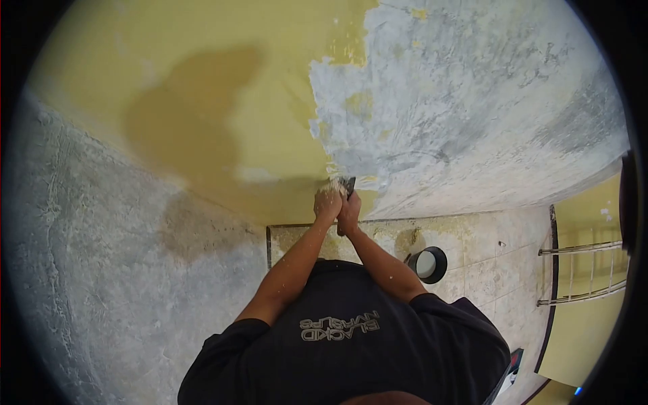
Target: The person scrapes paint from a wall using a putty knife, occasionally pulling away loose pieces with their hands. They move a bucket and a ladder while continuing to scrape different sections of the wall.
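Straight ahead, my left hand [328,203] and my right hand [349,210] are close together against the lower part of the wall [270,142]. Both are closed around a scraper [350,183], whose dark blade shows at the top of my grip. Most of its handle is hidden by my fingers. Pale flakes cling to the fingers of my left hand. The blade is at the ragged edge between yellow paint [283,101] and a bare grey-white patch [432,101].
A dark bucket [440,264] with pale contents stands on the dusty tiled floor [486,270], right of my arms. A ladder [580,295] is at the far right. On the left rises a bare grey wall [121,270]. My shadow falls on the yellow paint.
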Available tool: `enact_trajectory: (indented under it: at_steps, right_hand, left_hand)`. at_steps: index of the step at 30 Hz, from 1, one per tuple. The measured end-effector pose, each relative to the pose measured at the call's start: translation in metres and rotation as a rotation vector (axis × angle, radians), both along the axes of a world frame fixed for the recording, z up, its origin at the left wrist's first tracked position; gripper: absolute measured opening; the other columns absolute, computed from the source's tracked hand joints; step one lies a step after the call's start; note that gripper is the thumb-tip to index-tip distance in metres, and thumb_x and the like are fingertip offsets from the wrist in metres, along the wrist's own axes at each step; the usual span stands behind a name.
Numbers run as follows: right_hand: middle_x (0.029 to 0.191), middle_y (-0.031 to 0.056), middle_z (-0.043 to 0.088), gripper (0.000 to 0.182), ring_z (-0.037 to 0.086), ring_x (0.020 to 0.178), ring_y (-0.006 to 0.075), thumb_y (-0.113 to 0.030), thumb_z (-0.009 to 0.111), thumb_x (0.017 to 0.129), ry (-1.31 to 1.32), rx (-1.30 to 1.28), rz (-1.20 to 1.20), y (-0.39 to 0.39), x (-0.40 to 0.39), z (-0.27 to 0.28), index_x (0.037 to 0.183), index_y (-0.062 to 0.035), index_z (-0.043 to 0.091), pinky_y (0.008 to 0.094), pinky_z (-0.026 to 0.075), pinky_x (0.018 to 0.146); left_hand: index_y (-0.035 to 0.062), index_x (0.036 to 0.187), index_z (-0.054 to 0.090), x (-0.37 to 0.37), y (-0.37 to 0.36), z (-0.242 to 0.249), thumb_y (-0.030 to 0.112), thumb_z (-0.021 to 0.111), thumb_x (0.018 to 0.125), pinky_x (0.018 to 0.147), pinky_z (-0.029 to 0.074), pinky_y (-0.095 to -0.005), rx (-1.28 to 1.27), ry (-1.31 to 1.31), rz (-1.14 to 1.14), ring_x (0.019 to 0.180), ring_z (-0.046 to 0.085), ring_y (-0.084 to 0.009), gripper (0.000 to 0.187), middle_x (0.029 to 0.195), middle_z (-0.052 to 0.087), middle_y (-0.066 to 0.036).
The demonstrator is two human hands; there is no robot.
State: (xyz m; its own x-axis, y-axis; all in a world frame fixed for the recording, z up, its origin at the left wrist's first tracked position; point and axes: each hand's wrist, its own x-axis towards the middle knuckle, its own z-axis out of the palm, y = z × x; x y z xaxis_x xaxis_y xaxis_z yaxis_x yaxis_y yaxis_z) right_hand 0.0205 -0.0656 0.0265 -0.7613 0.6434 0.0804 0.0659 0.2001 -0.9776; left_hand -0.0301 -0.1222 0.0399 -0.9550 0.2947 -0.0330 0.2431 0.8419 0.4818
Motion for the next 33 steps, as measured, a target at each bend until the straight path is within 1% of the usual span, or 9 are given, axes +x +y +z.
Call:
enact_trajectory:
  at_steps: [8,9,12,14,16,17,21,27,33]
  right_hand:
    - [0.070,0.0047,0.059,0.023,0.047,0.063,0.0099,-0.020,0.054,0.089,0.394,-0.396,0.090,0.001,-0.018,0.015,0.089,0.0022,0.058,0.0304,0.042,0.057]
    - [0.070,0.0042,0.060,0.023,0.048,0.063,0.0089,-0.020,0.054,0.089,0.276,-0.066,0.034,0.006,-0.009,0.023,0.088,0.0019,0.057,0.0300,0.042,0.056]
    - [0.067,0.0052,0.058,0.023,0.049,0.060,0.0097,-0.020,0.053,0.090,0.408,-0.243,0.004,0.001,-0.012,0.005,0.087,0.0021,0.057,0.0301,0.042,0.054]
    - [0.064,0.0039,0.057,0.023,0.049,0.058,0.0104,-0.020,0.052,0.091,0.239,-0.042,0.002,0.015,-0.010,-0.016,0.085,0.0019,0.056,0.0292,0.042,0.052]
    - [0.063,0.0009,0.054,0.023,0.048,0.056,0.0106,-0.020,0.053,0.091,0.128,-0.336,0.093,0.013,0.001,-0.018,0.082,0.0015,0.056,0.0290,0.041,0.050]
    - [0.062,-0.0010,0.053,0.023,0.047,0.055,0.0096,-0.019,0.054,0.090,0.172,-0.573,0.137,0.014,0.005,-0.010,0.079,0.0010,0.055,0.0286,0.040,0.048]
    - [0.061,-0.0042,0.047,0.022,0.041,0.055,0.0066,-0.022,0.052,0.092,0.217,-0.575,0.145,0.013,0.000,-0.016,0.079,-0.0034,0.053,0.0246,0.034,0.049]
    - [0.061,0.0062,0.057,0.024,0.050,0.053,0.0136,-0.023,0.055,0.088,0.241,-0.268,-0.024,0.011,-0.007,-0.036,0.085,0.0011,0.059,0.0314,0.043,0.051]
    - [0.060,0.0138,0.058,0.026,0.052,0.051,0.0197,-0.024,0.056,0.087,0.139,-0.150,-0.066,0.014,-0.003,-0.007,0.084,0.0023,0.057,0.0348,0.043,0.051]
  left_hand:
    - [0.0018,0.078,0.065,-0.004,0.001,0.014,0.028,0.045,0.085,0.069,0.048,-0.0467,0.101,0.131,0.027,0.076,0.062,-0.0372,0.034,0.081,0.063,-0.022]
    - [-0.0002,0.079,0.063,-0.002,0.002,0.018,0.024,0.046,0.084,0.067,0.048,-0.0462,-0.021,0.195,-0.067,0.074,0.061,-0.0374,0.030,0.078,0.062,-0.022]
    - [-0.0019,0.081,0.062,0.002,0.006,0.014,0.022,0.046,0.085,0.069,0.047,-0.0453,0.107,0.042,0.009,0.078,0.060,-0.0382,0.029,0.082,0.061,-0.025]
    - [-0.0043,0.089,0.061,-0.005,0.007,-0.012,0.022,0.048,0.086,0.069,0.047,-0.0431,0.029,0.016,-0.078,0.078,0.061,-0.0331,0.030,0.085,0.062,-0.024]
    - [-0.0039,0.099,0.061,0.007,0.005,-0.026,0.034,0.044,0.091,0.075,0.046,-0.0416,0.652,-0.437,0.272,0.086,0.060,-0.0325,0.042,0.094,0.062,-0.023]
    - [-0.0023,0.104,0.060,0.008,0.003,-0.030,0.038,0.045,0.092,0.075,0.045,-0.0376,0.759,-0.590,0.316,0.086,0.058,-0.0262,0.045,0.095,0.062,-0.018]
    - [0.0018,0.111,0.056,0.021,0.005,-0.030,0.034,0.047,0.093,0.083,0.042,-0.0337,0.987,-0.678,0.357,0.094,0.054,-0.0182,0.038,0.104,0.058,-0.008]
    - [0.0022,0.111,0.055,0.015,0.010,-0.048,0.033,0.047,0.093,0.084,0.043,-0.0323,1.138,-0.809,0.379,0.095,0.053,-0.0173,0.036,0.103,0.057,-0.007]
    - [-0.0039,0.107,0.057,0.017,0.022,-0.031,0.037,0.044,0.093,0.080,0.043,-0.0375,1.129,-0.530,0.334,0.093,0.056,-0.0257,0.045,0.103,0.061,-0.017]
